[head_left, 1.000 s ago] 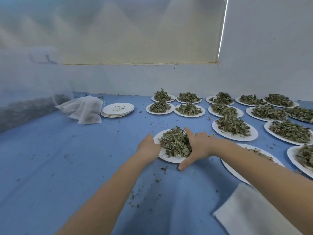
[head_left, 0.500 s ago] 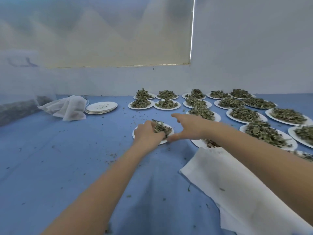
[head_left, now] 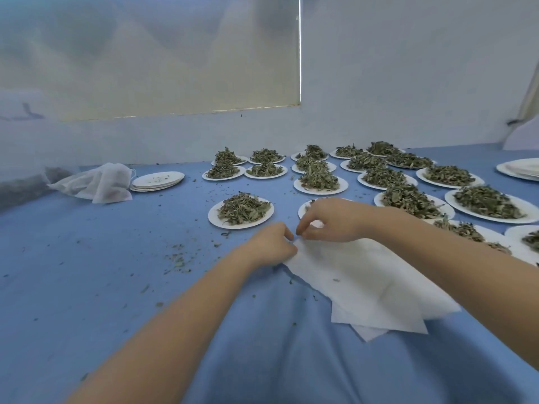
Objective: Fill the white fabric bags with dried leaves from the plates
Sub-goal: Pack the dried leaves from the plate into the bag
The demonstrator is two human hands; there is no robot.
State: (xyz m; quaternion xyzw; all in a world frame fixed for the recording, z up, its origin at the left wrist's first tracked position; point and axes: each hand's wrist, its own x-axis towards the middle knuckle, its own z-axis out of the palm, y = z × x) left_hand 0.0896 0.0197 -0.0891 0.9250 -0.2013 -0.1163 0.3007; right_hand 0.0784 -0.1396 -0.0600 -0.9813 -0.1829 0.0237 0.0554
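Both hands at far corner of flat white fabric bags (head_left: 358,284) (small stack, at least two layers, edges fanned at near-right). Left hand (head_left: 269,243): fingers curled, pinching far-left corner of top bag. Right hand (head_left: 332,218): thumb + forefinger curled together in pinch just above same corner; contact w/ fabric hard to confirm, tips look to meet at the edge. Hands nearly touching each other.

Bags lying on blue cloth surface (head_left: 116,272), near centre-right, under right forearm. A few leaf bits on top layer.

Round white plate w/ heap of dried green leaves (head_left: 241,212) just beyond left hand, apart from it. Second white plate (head_left: 304,207) partly hidden behind right hand; contents cannot be told. Further back + to right: many more white plates heaped w/ dried leaves (head_left: 319,179), in rough rows up to wall.

Far left: crumpled white fabric bag (head_left: 99,183), bulging, lying on its side, touching or just beside short stack of white plates (head_left: 157,180) (top plate carries only crumbs). Another stack of white plates (head_left: 522,169) at far right edge.

Loose leaf crumbs (head_left: 178,258) scattered over blue cloth, densest left of left hand.

Backdrop: pale wall, drawn beige roller blind (head_left: 163,59) (thin light line along right edge).
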